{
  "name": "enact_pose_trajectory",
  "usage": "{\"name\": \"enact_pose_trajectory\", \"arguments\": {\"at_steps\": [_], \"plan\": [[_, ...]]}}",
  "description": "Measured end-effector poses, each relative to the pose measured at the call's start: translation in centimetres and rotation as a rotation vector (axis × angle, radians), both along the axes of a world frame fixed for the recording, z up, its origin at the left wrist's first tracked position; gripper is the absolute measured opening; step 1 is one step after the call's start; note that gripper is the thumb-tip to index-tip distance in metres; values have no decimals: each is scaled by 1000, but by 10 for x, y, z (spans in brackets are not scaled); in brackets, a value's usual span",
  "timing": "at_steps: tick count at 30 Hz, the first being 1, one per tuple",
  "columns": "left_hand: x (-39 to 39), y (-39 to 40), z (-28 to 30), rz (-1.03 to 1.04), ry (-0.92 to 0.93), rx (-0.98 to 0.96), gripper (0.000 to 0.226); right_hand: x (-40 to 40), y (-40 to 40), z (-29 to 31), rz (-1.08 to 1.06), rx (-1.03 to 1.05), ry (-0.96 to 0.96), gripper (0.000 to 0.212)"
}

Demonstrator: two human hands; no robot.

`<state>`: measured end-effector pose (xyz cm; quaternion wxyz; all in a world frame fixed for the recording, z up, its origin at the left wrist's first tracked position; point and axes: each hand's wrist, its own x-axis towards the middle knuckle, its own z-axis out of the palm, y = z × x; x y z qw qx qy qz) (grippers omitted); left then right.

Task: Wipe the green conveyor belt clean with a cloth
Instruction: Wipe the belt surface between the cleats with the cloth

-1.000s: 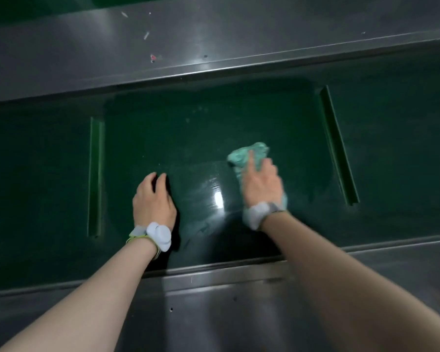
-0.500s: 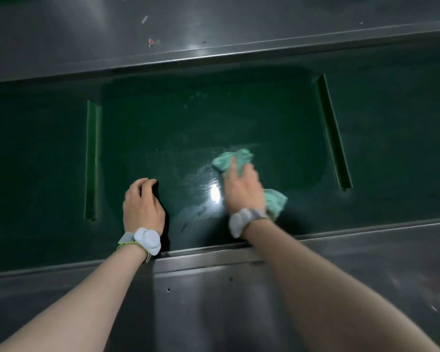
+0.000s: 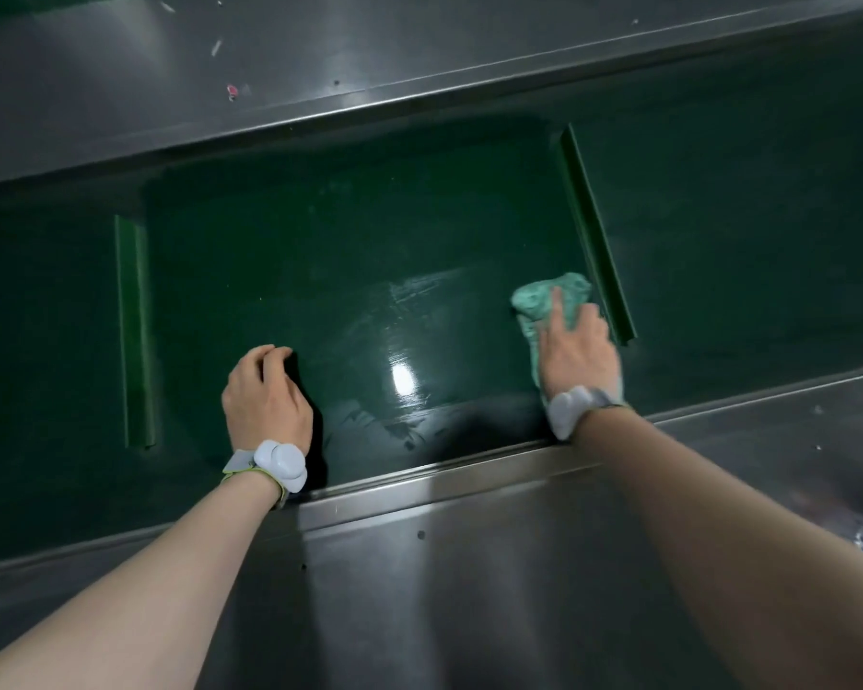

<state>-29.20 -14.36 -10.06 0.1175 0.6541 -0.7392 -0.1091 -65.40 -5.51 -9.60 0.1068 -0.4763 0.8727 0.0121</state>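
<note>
Mid-wipe, the right hand [image 3: 576, 356] presses the cloth [image 3: 544, 303] flat-fingered against the green conveyor belt [image 3: 320, 271] beside a raised cleat [image 3: 599, 241], the left hand [image 3: 265, 395] rests loosely curled and empty, and the unwiped far side likely comes next.

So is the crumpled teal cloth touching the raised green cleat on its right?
Apart. The head view shows a strip of dark belt between the teal cloth and the cleat.

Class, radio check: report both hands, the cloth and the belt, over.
Right hand pressing cloth flat on belt, beside right cleat. Left hand resting on belt, fingers curled. Nothing blocking.
</note>
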Motion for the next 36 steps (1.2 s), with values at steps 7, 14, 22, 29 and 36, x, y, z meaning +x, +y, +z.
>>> {"name": "enact_pose_trajectory", "arguments": {"at_steps": [7, 14, 22, 29, 36], "plan": [[23, 9, -5, 34, -17, 19, 35, 20, 1, -5, -212, -72, -34, 59], [34, 14, -8, 31, -35, 43, 35, 181, -24, 2, 221, -75, -247, 68], [22, 7, 0, 36, -14, -4, 33, 114, -23, 4, 194, -29, -78, 67], [92, -21, 12, 15, -124, -112, 30, 8, -10, 2, -209, -65, 5, 57], [158, -60, 32, 193, -112, -176, 42, 141, -36, -6, -147, -189, -89, 55]]}}
